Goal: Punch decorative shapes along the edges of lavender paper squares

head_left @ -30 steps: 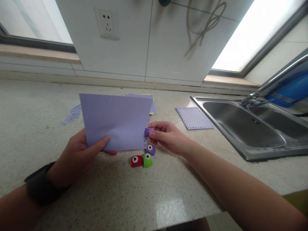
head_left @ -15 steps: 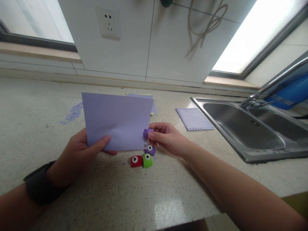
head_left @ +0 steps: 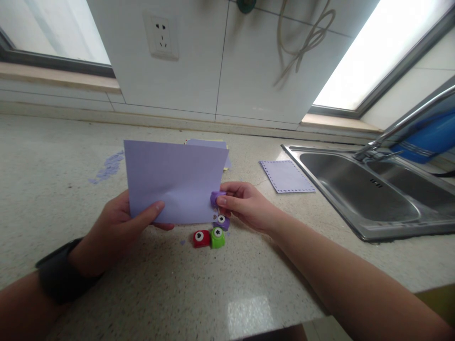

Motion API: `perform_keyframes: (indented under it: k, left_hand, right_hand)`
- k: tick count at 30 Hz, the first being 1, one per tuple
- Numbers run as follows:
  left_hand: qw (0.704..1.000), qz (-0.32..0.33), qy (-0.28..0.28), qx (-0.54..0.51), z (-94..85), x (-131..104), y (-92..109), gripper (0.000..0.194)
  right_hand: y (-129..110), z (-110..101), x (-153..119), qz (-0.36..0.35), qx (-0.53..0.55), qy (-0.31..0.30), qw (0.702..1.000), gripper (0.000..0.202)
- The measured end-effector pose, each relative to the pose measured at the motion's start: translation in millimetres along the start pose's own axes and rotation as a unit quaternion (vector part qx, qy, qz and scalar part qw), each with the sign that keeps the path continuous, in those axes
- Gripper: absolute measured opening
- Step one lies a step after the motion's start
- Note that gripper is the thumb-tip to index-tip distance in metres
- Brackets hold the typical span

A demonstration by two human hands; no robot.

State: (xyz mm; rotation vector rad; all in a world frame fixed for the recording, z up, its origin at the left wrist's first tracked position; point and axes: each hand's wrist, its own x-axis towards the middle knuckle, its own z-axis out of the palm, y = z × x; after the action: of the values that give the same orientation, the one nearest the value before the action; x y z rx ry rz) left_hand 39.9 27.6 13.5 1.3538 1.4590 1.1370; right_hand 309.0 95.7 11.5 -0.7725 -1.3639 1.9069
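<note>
A plain purple sheet [head_left: 174, 180] is tilted up above the counter, its lower left edge pinched in my left hand [head_left: 121, 227], thumb in front and fingers behind. At the sheet's right edge, my right hand [head_left: 245, 203] grips a purple punch [head_left: 215, 198] between thumb and fingers. Small holes show in the sheet just below that punch. Beneath the lower right corner lie a second purple punch [head_left: 222, 221] with a star on its button, a green punch [head_left: 217, 237] and a red punch [head_left: 201, 238].
Stacked sheets [head_left: 209, 142] lie partly hidden behind the held sheet. A purple sheet with punched borders [head_left: 287, 176] rests beside the steel sink [head_left: 355, 189]. Purple scraps [head_left: 108, 168] are scattered at the left of the speckled counter [head_left: 149, 293].
The held sheet has shifted slightly right and down. The purple punch in my right hand sits a little lower along its right edge.
</note>
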Motion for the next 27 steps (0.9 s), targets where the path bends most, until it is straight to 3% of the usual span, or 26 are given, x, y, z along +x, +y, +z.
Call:
perform_keyframes:
  k: [27]
  left_hand:
    - [0.999,0.007,-0.003,-0.037,-2.9,0.4,-8.7,0.028]
  right_hand:
    - [3.9,-9.6,-1.1,-0.013,0.001,0.023,1.0,0.032]
